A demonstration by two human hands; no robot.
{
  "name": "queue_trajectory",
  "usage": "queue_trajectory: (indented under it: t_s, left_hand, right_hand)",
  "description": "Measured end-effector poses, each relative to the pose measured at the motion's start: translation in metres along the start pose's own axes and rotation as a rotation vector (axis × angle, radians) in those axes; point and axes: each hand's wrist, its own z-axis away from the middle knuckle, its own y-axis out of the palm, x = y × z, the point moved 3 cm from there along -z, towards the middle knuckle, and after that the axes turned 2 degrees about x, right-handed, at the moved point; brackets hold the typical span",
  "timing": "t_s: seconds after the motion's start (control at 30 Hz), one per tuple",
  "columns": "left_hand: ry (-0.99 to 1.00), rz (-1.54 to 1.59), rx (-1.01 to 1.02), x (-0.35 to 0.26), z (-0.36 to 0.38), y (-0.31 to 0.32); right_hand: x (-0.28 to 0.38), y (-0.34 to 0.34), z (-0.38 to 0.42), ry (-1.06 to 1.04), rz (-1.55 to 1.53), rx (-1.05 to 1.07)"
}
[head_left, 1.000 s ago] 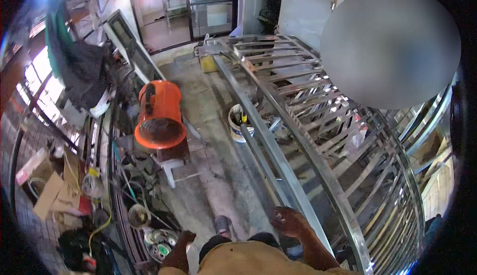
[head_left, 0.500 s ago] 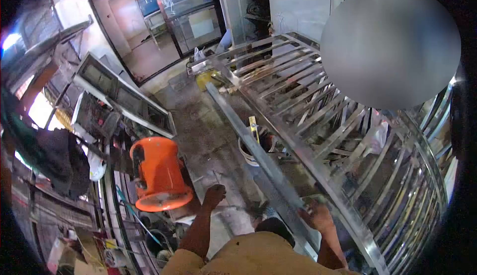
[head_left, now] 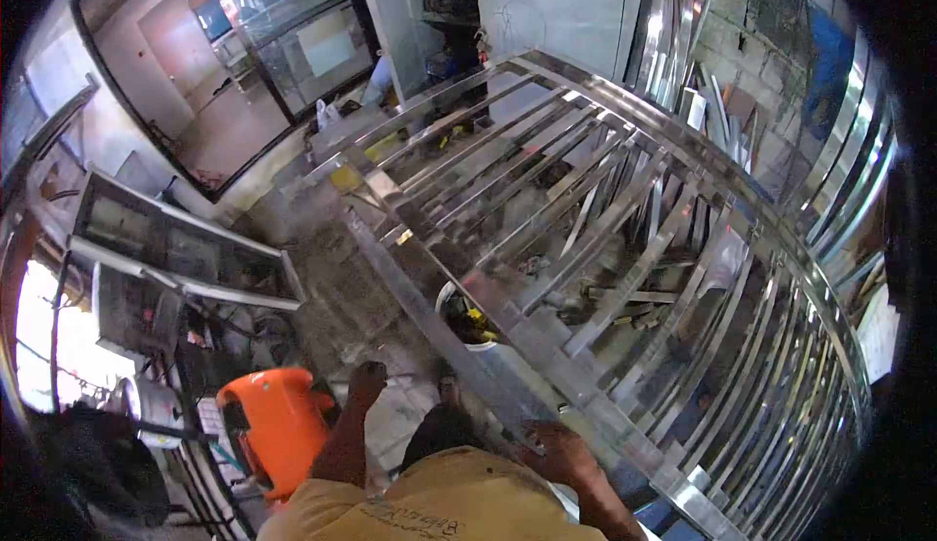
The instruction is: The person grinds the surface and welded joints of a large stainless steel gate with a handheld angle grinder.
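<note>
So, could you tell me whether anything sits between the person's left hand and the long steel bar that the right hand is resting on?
Nothing visible does. The left hand hangs free over bare floor, and the long steel bar runs just to its right. The white bucket stands beyond the bar, under the steel gate frame. The right hand rests on the bar's near end.

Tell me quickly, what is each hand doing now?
Left hand: hangs free over the floor, holds nothing; open or closed cannot be told.
Right hand: rests on the long steel bar, fingers closed on it.
</note>
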Motion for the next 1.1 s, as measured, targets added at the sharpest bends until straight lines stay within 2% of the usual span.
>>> queue_trajectory:
  t_s: [0.07,0.17,0.2,0.27,0.33,0.37,0.43,0.6,0.63,0.67,0.73,0.8,0.83,0.9,1.0,1.1]
  left_hand:
    - [0.181,-0.513,-0.044,-0.017,-0.071,-0.029]
    - [0.45,-0.717,-0.281,0.01,-0.181,-0.04]
    - [0.358,-0.541,-0.258,0.007,-0.211,-0.053]
    - [-0.012,-0.049,-0.168,-0.053,-0.24,-0.124]
    - [-0.164,0.114,-0.12,-0.089,-0.249,-0.175]
    - [-0.071,0.065,-0.116,-0.087,-0.254,-0.185]
    - [0.034,0.091,-0.093,-0.092,-0.261,-0.202]
    - [0.187,0.208,0.005,-0.099,-0.286,-0.188]
    - [0.207,0.182,0.02,-0.101,-0.296,-0.188]
    - [0.233,0.153,0.031,-0.104,-0.306,-0.191]
    - [0.185,0.132,0.172,-0.102,-0.313,-0.189]
    - [0.129,0.087,0.263,-0.092,-0.316,-0.17]
    - [0.068,0.095,0.355,-0.086,-0.318,-0.16]
    - [-0.05,0.108,0.526,-0.084,-0.325,-0.152]
    - [0.051,0.339,0.359,-0.101,-0.322,-0.18]
    - [0.235,0.276,0.356,-0.047,-0.336,-0.106]
  right_hand:
    - [0.011,-0.008,-0.023,0.001,-0.039,-0.091]
    - [0.028,-0.022,-0.075,0.101,-0.011,-0.199]
    - [0.035,-0.025,-0.094,0.126,-0.017,-0.235]
    - [0.048,-0.033,-0.133,0.133,0.075,-0.229]
    - [0.058,-0.033,-0.164,0.088,0.065,-0.261]
    - [0.072,-0.04,-0.184,0.182,0.011,-0.164]
    - [0.08,-0.043,-0.219,0.125,0.072,-0.199]
    - [0.096,-0.053,-0.297,0.087,0.288,-0.207]
    - [0.073,-0.037,-0.305,0.051,0.345,-0.142]
    - [0.069,-0.029,-0.314,0.117,0.302,-0.171]
    - [0.061,-0.019,-0.329,0.261,0.227,-0.249]
    - [0.045,-0.008,-0.331,0.216,0.279,-0.272]
    - [0.036,-0.007,-0.329,0.195,0.34,-0.246]
    - [0.017,-0.002,-0.325,0.315,0.348,-0.183]
    - [-0.006,-0.004,-0.324,0.669,0.135,-0.009]
    - [-0.013,-0.019,-0.34,0.832,-0.2,0.322]
